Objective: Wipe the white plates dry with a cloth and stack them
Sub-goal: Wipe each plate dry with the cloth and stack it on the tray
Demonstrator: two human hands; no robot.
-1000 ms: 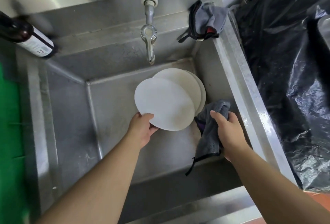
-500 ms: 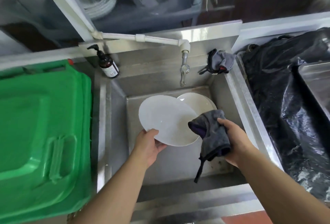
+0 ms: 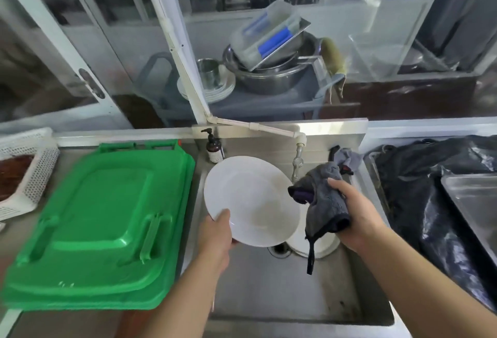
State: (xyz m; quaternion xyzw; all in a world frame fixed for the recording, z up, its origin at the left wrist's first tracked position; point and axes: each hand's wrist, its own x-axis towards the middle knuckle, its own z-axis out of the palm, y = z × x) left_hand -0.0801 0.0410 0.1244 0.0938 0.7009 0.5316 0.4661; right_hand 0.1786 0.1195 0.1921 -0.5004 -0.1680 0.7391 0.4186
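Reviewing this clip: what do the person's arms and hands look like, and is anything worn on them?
Both forearms are bare as far as the frame shows: no sleeves, gloves, watch or bracelets visible. The left hand and right hand show no rings on the parts in view. Nails look short and unpainted.

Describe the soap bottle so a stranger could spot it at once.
Find the steel sink in the middle, with the green lid to its left. On the sink's back ledge, left of the tap, stands the soap bottle. It is the only dark brown pump bottle, with a pale label.
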